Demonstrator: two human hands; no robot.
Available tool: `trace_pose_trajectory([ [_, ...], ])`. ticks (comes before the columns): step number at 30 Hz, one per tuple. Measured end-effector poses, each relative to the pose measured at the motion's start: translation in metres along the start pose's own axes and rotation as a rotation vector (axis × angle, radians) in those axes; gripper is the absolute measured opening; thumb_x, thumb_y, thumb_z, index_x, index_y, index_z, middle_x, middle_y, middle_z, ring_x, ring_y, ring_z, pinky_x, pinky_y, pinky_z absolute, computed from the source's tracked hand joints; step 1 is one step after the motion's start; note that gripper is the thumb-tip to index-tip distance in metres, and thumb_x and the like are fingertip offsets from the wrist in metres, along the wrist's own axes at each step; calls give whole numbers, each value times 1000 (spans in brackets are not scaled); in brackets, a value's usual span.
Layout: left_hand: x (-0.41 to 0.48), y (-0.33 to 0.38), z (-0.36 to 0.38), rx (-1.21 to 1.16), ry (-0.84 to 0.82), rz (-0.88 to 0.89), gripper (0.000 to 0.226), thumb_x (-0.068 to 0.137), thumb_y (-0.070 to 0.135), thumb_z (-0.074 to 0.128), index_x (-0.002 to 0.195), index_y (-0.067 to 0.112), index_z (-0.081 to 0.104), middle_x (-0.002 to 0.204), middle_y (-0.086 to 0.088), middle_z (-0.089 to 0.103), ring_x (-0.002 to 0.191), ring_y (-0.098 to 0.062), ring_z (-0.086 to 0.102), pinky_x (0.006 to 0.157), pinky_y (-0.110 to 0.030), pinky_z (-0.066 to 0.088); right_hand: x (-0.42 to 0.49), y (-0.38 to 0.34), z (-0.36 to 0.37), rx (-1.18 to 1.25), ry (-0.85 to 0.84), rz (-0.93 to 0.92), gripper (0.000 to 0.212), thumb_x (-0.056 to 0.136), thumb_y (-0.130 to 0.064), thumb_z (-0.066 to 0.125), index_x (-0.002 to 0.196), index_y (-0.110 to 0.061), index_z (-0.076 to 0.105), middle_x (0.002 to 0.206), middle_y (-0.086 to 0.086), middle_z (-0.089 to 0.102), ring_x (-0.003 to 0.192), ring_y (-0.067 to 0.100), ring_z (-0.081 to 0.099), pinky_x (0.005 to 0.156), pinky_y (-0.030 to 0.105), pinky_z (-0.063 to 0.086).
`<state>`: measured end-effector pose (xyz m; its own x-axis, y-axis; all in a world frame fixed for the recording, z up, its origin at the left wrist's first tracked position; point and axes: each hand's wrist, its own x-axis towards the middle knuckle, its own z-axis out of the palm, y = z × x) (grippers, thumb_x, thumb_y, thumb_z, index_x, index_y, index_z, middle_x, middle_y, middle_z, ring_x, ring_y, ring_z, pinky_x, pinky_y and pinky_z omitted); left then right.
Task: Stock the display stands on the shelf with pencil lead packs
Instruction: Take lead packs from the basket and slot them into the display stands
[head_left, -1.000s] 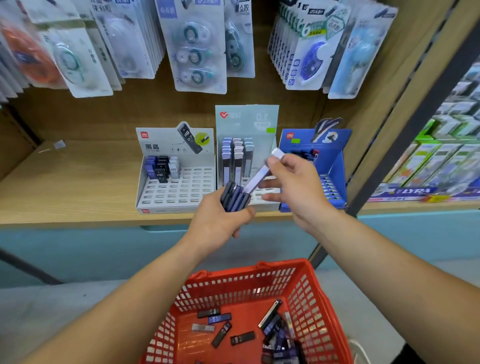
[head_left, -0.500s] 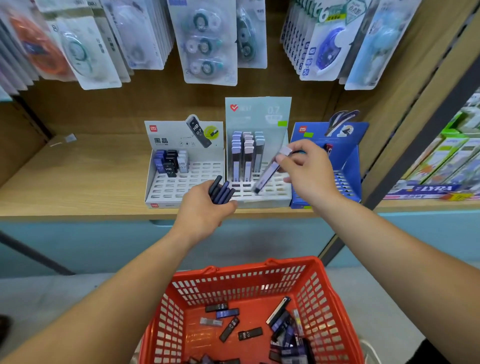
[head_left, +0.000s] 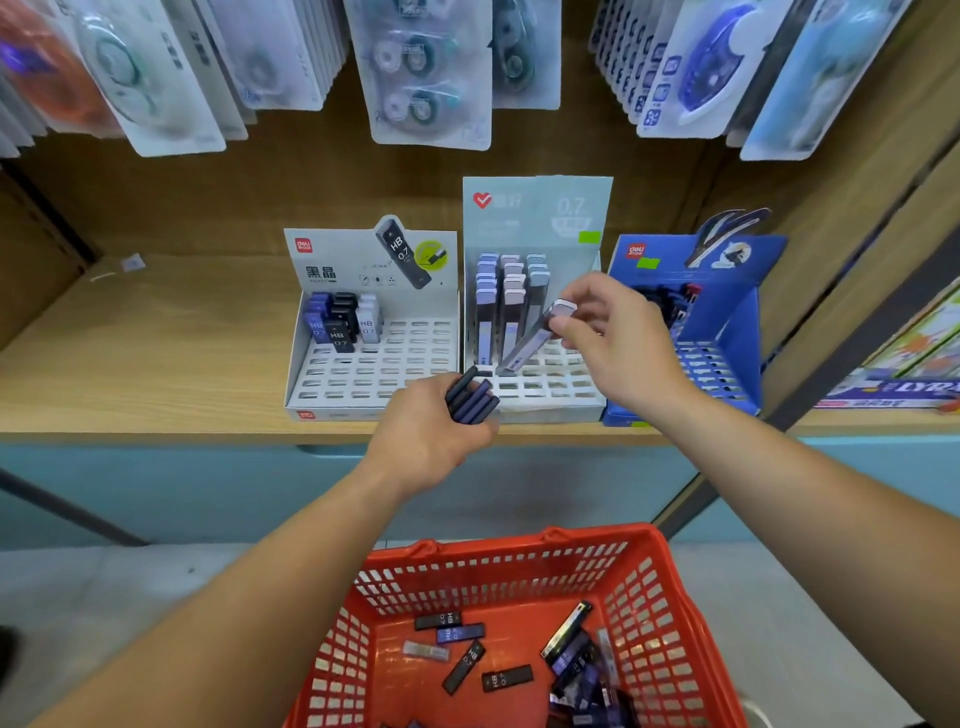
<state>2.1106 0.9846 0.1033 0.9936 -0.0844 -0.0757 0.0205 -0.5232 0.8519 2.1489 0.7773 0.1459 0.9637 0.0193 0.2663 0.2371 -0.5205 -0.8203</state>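
Many loose lead packs (head_left: 462, 673) lie in the red basket (head_left: 519, 545), below and in front of the middle stand (head_left: 535, 213). Nearer that stand, at its front edge, the left hand (head_left: 426, 447) is curled tight round a bunch of dark packs (head_left: 470, 397). The right hand (head_left: 618, 338) pinches one pack (head_left: 530, 340) by its top; it leans, bottom end at a hole just in front of the standing packs (head_left: 511, 291). Pushed in slanted, it could jam or tip those neighbours. A slack left grip could drop the bunch. A white stand (head_left: 363, 260) sits left of the middle stand, a blue stand (head_left: 727, 291) right.
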Motion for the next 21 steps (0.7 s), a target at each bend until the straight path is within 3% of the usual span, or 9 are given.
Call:
trace_pose_trajectory([
  [5, 6, -3, 3, -21, 70, -9, 22, 74, 35, 79, 90, 27, 66, 78, 1, 70, 65, -23, 63, 72, -49, 60, 4, -2, 6, -117, -22, -95, 14, 91, -12, 70, 91, -23, 62, 81, -4, 72, 81, 14, 69, 82, 40, 55],
  [9, 6, -5, 3, 19, 62, -14, 19, 77, 29, 79, 88, 26, 64, 74, 3, 67, 68, -25, 65, 74, -49, 59, 7, 2, 18, -205, -74, -131, 7, 92, -14, 69, 96, -17, 66, 81, 2, 70, 79, 22, 66, 81, 40, 53],
  [11, 6, -6, 4, 26, 66, -11, 19, 78, 28, 79, 88, 26, 64, 74, 3, 67, 68, -25, 65, 75, -50, 59, 11, 2, 21, -192, -20, -123, 10, 91, -13, 71, 101, -17, 69, 84, -1, 70, 78, 19, 67, 78, 30, 54],
  [14, 7, -6, 3, 8, 55, -24, 19, 79, 26, 80, 89, 26, 64, 73, 5, 65, 65, -22, 62, 76, -49, 59, 12, 3, 22, -185, 29, -170, 19, 92, -11, 69, 109, -19, 69, 93, -8, 65, 77, 10, 66, 71, 6, 46],
  [18, 7, -7, 1, -12, 38, -28, 21, 77, 26, 81, 90, 25, 65, 72, 5, 65, 63, -20, 60, 74, -48, 59, 8, 6, 29, -188, 26, -314, 21, 99, -11, 58, 114, -16, 72, 106, -6, 69, 87, 9, 63, 80, 18, 50],
  [21, 6, -6, 1, -4, 28, -20, 21, 77, 25, 81, 89, 25, 63, 71, 5, 63, 63, -20, 60, 72, -46, 60, 12, 8, 29, -231, 62, -332, 20, 99, -13, 60, 114, -16, 74, 109, -3, 73, 87, 5, 62, 84, 27, 55],
])
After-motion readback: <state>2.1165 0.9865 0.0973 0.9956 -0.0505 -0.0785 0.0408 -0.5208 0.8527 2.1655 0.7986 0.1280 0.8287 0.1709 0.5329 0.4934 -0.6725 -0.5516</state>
